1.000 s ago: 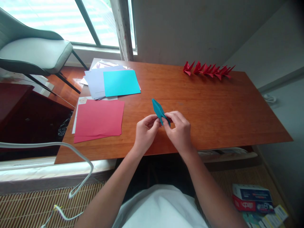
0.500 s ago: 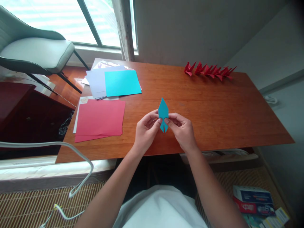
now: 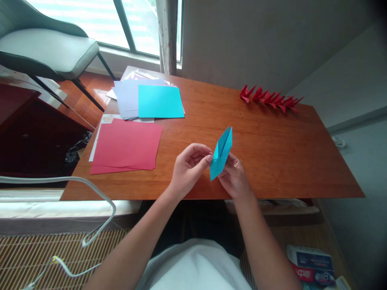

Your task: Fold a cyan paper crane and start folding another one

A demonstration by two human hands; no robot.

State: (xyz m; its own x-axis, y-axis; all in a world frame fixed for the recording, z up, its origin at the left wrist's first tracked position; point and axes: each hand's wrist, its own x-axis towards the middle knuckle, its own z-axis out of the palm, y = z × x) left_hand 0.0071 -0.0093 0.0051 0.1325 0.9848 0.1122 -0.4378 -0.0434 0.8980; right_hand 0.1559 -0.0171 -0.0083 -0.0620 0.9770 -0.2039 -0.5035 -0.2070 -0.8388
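Observation:
Both my hands hold a folded blue paper piece [image 3: 221,153] just above the wooden table [image 3: 272,153], near its front edge. It is a narrow kite shape, split at its upper end, and tilted up to the right. My left hand [image 3: 190,167] pinches its left edge with curled fingers. My right hand [image 3: 236,179] grips it from behind and below, partly hidden by the paper.
Red paper sheets [image 3: 125,147] lie at the table's left, with a cyan sheet [image 3: 160,101] on pale lilac sheets [image 3: 127,98] behind them. A row of red folded cranes [image 3: 270,98] stands at the back right. A grey chair [image 3: 45,48] and boxes [image 3: 313,266] are on the floor.
The blue piece has turned over: its split end, which pointed down toward me, now points up and to the right. My hands shifted slightly and the view dipped.

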